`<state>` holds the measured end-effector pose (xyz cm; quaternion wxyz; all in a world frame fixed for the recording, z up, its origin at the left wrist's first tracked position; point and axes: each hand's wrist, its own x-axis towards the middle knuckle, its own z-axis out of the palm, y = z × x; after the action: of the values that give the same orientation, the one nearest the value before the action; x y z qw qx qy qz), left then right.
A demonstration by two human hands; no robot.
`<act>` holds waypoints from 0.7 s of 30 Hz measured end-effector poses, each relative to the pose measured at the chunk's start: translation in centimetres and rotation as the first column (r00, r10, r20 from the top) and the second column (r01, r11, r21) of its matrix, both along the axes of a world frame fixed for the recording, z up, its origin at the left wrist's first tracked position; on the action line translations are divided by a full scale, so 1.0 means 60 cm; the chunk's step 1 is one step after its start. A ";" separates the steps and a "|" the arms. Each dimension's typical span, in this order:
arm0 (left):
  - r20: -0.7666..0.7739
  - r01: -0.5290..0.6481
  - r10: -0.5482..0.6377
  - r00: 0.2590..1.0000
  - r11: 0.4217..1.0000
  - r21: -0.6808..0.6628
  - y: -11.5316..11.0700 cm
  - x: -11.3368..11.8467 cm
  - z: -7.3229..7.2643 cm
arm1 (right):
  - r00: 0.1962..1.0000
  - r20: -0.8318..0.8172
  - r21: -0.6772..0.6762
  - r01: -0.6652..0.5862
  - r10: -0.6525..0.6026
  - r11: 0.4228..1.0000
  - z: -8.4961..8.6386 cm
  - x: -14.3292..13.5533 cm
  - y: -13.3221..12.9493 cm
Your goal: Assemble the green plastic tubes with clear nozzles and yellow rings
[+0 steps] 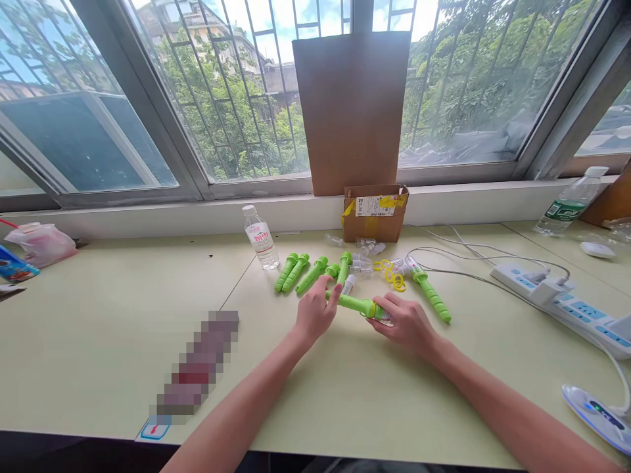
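Observation:
A green plastic tube [353,303] lies crosswise between my hands, just above or on the table; I cannot tell which. My left hand [314,310] pinches its left end between thumb and fingers. My right hand [407,324] is closed around the other end, where a yellow ring and a clear threaded piece [382,314] show, partly hidden by the fingers. Behind my left hand lie several similar green tubes [296,272]. Another green tube [432,295] with a clear end rests to the right of my right hand. Clear plastic pieces [362,265] and yellow rings [398,282] lie beyond my hands.
A water bottle [261,240] stands at the back left, and a small open cardboard box [374,226] by the sill. Cables run to a power strip [566,302] on the right. Farther right are another bottle [566,203] and a white device [596,417].

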<state>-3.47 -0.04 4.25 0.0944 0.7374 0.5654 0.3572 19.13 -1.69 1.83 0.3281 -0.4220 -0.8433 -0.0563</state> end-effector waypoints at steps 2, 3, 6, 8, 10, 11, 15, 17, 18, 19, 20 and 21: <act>0.078 -0.059 0.068 0.995 0.992 -0.110 0.003 -0.002 0.001 | 1.000 0.024 0.031 0.003 -0.004 1.000 0.000 -0.002 -0.002; 0.114 -0.069 0.088 0.990 0.985 -0.161 0.004 -0.003 0.001 | 0.999 0.033 0.045 0.007 -0.008 0.999 0.000 -0.003 -0.002; 0.247 -0.016 0.100 0.964 0.947 -0.322 0.010 -0.007 0.003 | 0.998 0.063 0.074 0.012 -0.017 0.997 -0.001 -0.003 -0.002; 0.357 0.057 0.110 0.928 0.902 -0.427 0.012 -0.008 0.005 | 0.997 0.078 0.079 0.010 -0.016 0.997 -0.002 -0.001 -0.001; 0.445 0.121 0.129 0.886 0.862 -0.492 0.012 -0.008 0.008 | 0.996 0.082 0.071 0.011 -0.016 0.997 -0.003 0.001 0.000; 0.477 0.144 0.137 0.868 0.849 -0.508 0.012 -0.007 0.009 | 0.997 0.079 0.064 0.012 -0.017 0.998 -0.003 0.002 0.001; 0.552 0.204 0.133 0.823 0.838 -0.506 0.010 -0.007 0.016 | 0.998 0.054 0.029 0.013 -0.015 1.000 -0.003 0.004 0.002; 0.578 0.244 0.115 0.808 0.828 -0.506 0.010 -0.008 0.018 | 0.999 0.050 0.006 0.016 -0.017 1.000 -0.003 0.004 0.001; 0.591 0.266 0.105 0.799 0.820 -0.507 0.010 -0.009 0.019 | 0.999 0.050 -0.005 0.017 -0.017 1.000 -0.004 0.005 0.001; 0.604 0.288 0.096 0.791 0.812 -0.507 0.010 -0.010 0.020 | 0.999 0.049 -0.013 0.016 -0.015 1.000 -0.004 0.005 0.002; 0.614 0.304 0.089 0.784 0.807 -0.506 0.010 -0.011 0.021 | 0.999 0.047 -0.019 0.014 -0.013 1.000 -0.005 0.006 0.002; 0.622 0.315 0.084 0.779 0.806 -0.502 0.010 -0.011 0.021 | 0.999 0.044 -0.023 0.011 -0.010 1.000 -0.005 0.006 0.002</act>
<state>-4.13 0.56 5.52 0.5168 0.5492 0.5349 0.3810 19.50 -1.56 1.51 0.3040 -0.4291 -0.8486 -0.0574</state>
